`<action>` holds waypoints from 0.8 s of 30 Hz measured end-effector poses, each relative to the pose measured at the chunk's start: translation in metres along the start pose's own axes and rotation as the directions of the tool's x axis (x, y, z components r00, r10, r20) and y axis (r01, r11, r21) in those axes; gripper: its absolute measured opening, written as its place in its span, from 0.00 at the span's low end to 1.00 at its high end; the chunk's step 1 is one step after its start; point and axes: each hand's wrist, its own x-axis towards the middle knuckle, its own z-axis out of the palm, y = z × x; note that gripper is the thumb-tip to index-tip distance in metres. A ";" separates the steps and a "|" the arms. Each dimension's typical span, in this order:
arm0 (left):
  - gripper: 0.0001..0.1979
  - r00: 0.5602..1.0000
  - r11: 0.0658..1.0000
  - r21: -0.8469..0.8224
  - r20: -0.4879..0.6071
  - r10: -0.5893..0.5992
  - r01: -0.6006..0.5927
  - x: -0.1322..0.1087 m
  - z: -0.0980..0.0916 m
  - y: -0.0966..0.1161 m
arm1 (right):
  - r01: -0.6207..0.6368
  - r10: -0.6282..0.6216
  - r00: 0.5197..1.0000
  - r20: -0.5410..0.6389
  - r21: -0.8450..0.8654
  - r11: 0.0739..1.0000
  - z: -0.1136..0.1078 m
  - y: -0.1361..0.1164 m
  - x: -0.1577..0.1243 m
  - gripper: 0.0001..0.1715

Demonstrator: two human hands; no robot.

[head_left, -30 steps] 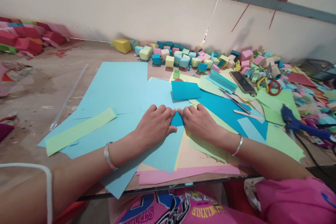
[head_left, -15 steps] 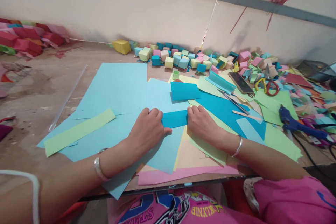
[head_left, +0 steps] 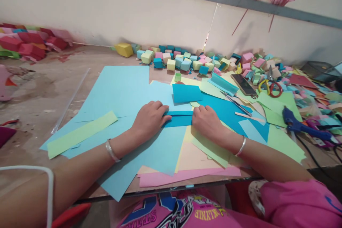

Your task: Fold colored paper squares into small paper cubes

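Observation:
A dark blue paper strip lies across the light blue sheets, with its far edge folded over toward me. My left hand is closed on the strip's left end, thumb pointing at the fold. At the other end, my right hand has its fingers curled down on the strip. Just beyond the hands rests another dark blue paper piece, slightly bent. A light green strip lies to the left of my left hand.
Small paper boxes line the wall. To the right are a phone, scissors with yellow and red handles, open metal scissors and a blue glue gun with its cord. A clear plastic stick lies left.
The flat blue strip now has its far edge folded over into a narrow band. Both hands have shifted slightly, the left one's thumb moving up onto the fold.

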 end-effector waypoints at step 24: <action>0.14 0.947 0.956 -0.026 -0.147 0.286 -0.293 -0.010 0.004 0.006 | 0.235 -0.209 0.944 -0.256 0.074 0.969 -0.002 0.021 0.004 0.14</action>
